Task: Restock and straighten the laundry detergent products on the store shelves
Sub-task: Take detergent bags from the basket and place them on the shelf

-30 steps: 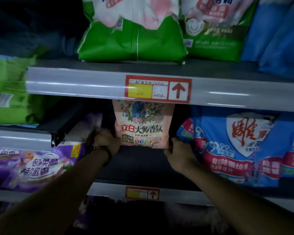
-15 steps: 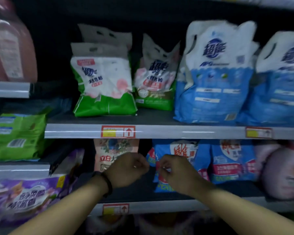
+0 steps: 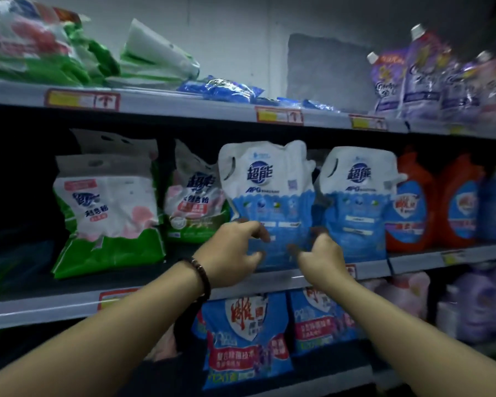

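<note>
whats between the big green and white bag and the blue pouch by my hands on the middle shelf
Head view: a smaller green bag with pink print stands between the big green and white bag and the blue pouch, further back.

Two hands at a blue-and-white pouch [image 3: 265, 184] on the middle shelf [image 3: 55, 309]

We see the left hand [image 3: 232, 253], a dark bracelet [image 3: 202, 272] on its wrist, with fingers spread before the pouch's lower left. The right hand [image 3: 322, 260] has loosely curled fingers at its lower right edge, and blur keeps us from telling whether either touches it. The pouch stands upright, with a matching second pouch [image 3: 358, 193] just beside it on the right, then orange jugs [image 3: 410, 224]. To its left we find green-and-white bags [image 3: 106, 224]. On the top shelf [image 3: 169, 103] green bags [image 3: 49, 61] lie flat and purple pouches [image 3: 421, 81] stand. Blue bags [image 3: 241, 348] stand under the middle shelf.
</note>
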The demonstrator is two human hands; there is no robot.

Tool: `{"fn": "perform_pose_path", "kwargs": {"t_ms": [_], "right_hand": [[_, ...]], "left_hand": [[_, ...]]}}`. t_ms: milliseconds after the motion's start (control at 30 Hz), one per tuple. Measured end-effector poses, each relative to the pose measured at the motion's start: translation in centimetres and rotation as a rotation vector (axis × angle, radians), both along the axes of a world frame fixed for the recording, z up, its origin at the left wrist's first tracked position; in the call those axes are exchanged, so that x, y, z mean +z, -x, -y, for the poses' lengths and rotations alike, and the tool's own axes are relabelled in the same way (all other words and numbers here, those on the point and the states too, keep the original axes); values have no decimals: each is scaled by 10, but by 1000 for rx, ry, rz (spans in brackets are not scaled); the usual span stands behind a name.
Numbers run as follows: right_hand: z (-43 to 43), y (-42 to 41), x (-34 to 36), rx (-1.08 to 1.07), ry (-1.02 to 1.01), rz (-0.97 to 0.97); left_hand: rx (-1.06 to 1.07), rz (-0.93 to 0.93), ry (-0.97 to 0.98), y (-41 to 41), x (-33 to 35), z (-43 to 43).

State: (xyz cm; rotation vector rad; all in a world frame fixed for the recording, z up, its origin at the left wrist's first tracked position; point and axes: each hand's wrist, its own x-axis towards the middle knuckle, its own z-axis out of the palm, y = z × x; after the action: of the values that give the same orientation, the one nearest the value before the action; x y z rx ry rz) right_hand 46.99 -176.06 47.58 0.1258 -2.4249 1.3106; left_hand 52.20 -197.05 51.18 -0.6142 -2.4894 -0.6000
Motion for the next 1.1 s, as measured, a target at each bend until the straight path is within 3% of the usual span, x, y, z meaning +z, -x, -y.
{"fn": "perform_pose_path", "kwargs": {"t_ms": [133,233,433,633,767,867,967,1100], "right_hand": [[-16,23,11,-26,77,38],[-31,37,19,-80,68,12],[-76,58,38,-359,-251,-7],[-102,67,35,-337,-250,-35],[-116,69,31,-282,-205,-51],[-125,68,31,-256,-149,-36],[-128,68,30,-239,-135,-33],[-131,68,28,-247,-110,-33]], "left_hand": [[-40,-15,145,28,27,-41],[-90,40,117,53,36,-80],[-150,414,-313,112,36,-157],[-121,515,-763,177,11,-211],[-232,436,-957,190,1,-220],[-286,384,-994,190,-10,-217],[-251,312,-959,193,-23,-215],[-74,254,-1092,198,-17,-227]]}}
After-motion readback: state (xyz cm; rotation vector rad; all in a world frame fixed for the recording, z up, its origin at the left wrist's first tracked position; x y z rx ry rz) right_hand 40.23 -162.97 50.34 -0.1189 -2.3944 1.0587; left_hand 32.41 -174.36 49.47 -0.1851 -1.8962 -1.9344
